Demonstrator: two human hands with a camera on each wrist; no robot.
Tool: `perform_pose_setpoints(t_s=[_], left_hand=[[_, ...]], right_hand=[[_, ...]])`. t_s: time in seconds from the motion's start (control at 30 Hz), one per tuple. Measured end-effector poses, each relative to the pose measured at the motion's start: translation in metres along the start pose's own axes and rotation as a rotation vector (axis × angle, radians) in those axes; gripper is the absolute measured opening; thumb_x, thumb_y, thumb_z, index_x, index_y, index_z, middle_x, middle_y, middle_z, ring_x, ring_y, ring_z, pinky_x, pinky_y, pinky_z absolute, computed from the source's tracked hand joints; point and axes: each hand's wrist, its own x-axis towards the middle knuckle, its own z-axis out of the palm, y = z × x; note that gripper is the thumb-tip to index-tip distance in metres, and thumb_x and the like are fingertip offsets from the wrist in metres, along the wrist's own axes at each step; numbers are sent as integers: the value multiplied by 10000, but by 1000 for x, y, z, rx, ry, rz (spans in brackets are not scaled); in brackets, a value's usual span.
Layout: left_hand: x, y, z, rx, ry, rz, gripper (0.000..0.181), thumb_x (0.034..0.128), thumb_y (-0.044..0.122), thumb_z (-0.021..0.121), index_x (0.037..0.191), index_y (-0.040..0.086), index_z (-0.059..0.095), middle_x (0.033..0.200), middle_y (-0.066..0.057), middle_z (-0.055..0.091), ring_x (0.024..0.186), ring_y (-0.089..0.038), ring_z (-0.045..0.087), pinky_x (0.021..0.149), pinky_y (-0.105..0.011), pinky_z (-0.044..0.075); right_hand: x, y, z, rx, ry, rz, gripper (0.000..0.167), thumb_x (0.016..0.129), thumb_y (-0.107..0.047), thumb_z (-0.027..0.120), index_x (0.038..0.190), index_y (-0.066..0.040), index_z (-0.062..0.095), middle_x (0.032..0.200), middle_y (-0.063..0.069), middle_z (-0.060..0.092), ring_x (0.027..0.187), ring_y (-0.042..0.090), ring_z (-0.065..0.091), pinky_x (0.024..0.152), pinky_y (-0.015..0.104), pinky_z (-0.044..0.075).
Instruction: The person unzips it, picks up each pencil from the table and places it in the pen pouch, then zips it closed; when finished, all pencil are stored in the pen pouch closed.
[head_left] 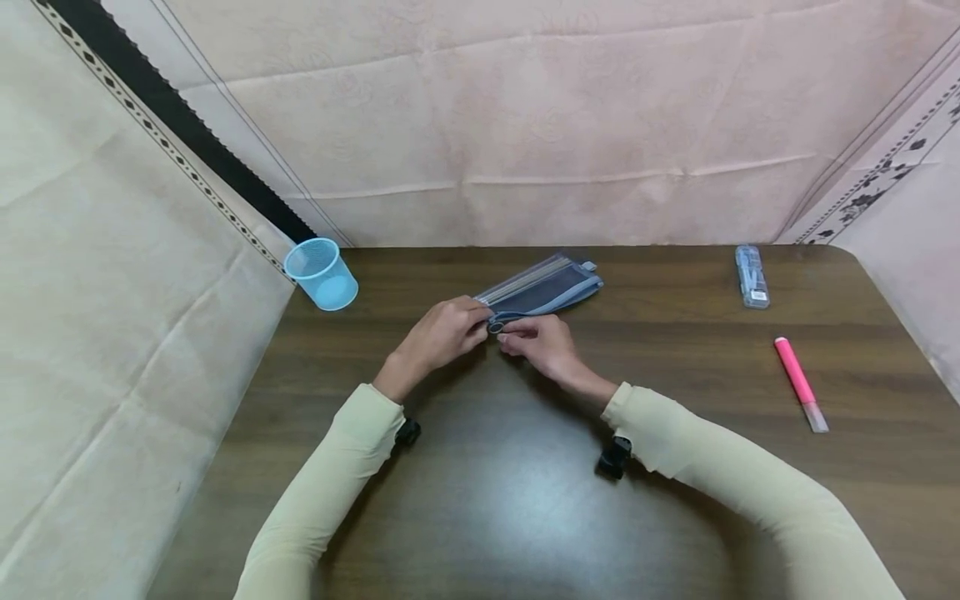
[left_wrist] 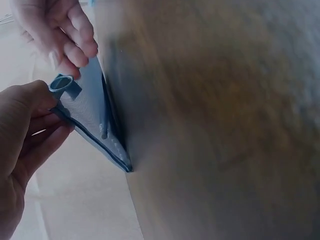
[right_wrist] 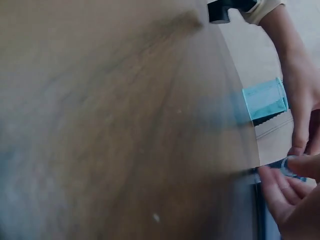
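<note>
A dark blue mesh zipper pouch (head_left: 546, 287) with light blue trim lies at the back middle of the table, its near end lifted. My left hand (head_left: 448, 335) grips that near end, thumb against a small fabric loop with a ring (left_wrist: 62, 84). From the other side my right hand (head_left: 546, 343) meets the same corner, fingertips bent close about the loop. In the right wrist view its thumb covers part of the ring (right_wrist: 287, 166). The pouch's contents cannot be made out.
A light blue mesh cup (head_left: 332, 287) stands at the table's back left. At the right lie a small blue clear-cased item (head_left: 752, 277) and a pink marker (head_left: 797, 372). Pale cloth (head_left: 525, 125) hangs behind the wooden table (head_left: 480, 500).
</note>
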Motion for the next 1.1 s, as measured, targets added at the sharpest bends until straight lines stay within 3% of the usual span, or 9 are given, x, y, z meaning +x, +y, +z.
perform_pose_setpoints(t_s=[0.13, 0.23, 0.33, 0.47, 0.63, 0.8, 0.97, 1.1], left_hand=[[0, 3, 1, -24, 26, -2, 232, 957, 114, 657, 1142, 7, 744, 1089, -115, 748, 1007, -218, 700, 891, -346, 585], [-1, 6, 1, -32, 36, -22, 236, 960, 118, 657, 1148, 4, 743, 1099, -124, 747, 1013, -219, 701, 894, -342, 586], [-1, 8, 1, -39, 82, -41, 230, 951, 109, 683, 1142, -4, 741, 1102, -135, 746, 1012, -226, 702, 886, -343, 590], [0, 11, 1, -53, 193, -46, 222, 926, 92, 725, 1115, -24, 741, 1065, -142, 748, 985, -239, 711, 850, -350, 598], [1, 15, 0, -95, 277, -64, 189, 903, 65, 746, 1067, -29, 753, 1015, -138, 755, 941, -245, 724, 820, -355, 601], [-2, 20, -3, -115, 237, -93, 206, 908, 74, 744, 1088, -25, 761, 1037, -153, 766, 948, -239, 739, 815, -334, 609], [-5, 25, -6, -126, 172, -97, 218, 917, 104, 741, 1101, -9, 764, 1061, -161, 765, 948, -231, 742, 816, -318, 609], [-8, 24, -6, -117, 158, -92, 191, 915, 100, 738, 1076, 5, 772, 1042, -141, 772, 951, -224, 739, 822, -334, 609]], right_hand=[[0, 4, 6, 160, 47, -1, 182, 936, -29, 692, 1063, 93, 739, 974, 273, 750, 856, 391, 754, 742, 346, 620], [0, 5, 6, 158, 96, -34, 149, 928, -35, 705, 1024, 69, 752, 947, 251, 759, 822, 369, 759, 725, 327, 620], [-2, 3, 3, 88, 139, -112, 130, 924, -79, 725, 999, 17, 770, 907, 204, 772, 792, 337, 763, 693, 275, 612], [-5, -4, -2, -60, 197, -227, 110, 927, -142, 737, 976, -58, 788, 877, 119, 785, 772, 258, 761, 675, 211, 576], [-6, -14, -8, -265, 256, -361, 89, 934, -150, 730, 968, -91, 787, 924, 60, 771, 789, 158, 715, 720, 267, 572], [-5, -19, -18, -378, 251, -428, 84, 929, -127, 732, 951, -69, 789, 879, 66, 747, 759, 154, 682, 697, 290, 559], [-3, -12, -35, -424, 206, -421, 90, 924, -115, 735, 951, -57, 798, 862, 69, 753, 742, 146, 657, 671, 233, 499], [1, 0, -54, -447, 193, -411, 83, 917, -87, 736, 945, -39, 798, 872, 94, 762, 744, 172, 666, 664, 222, 489]])
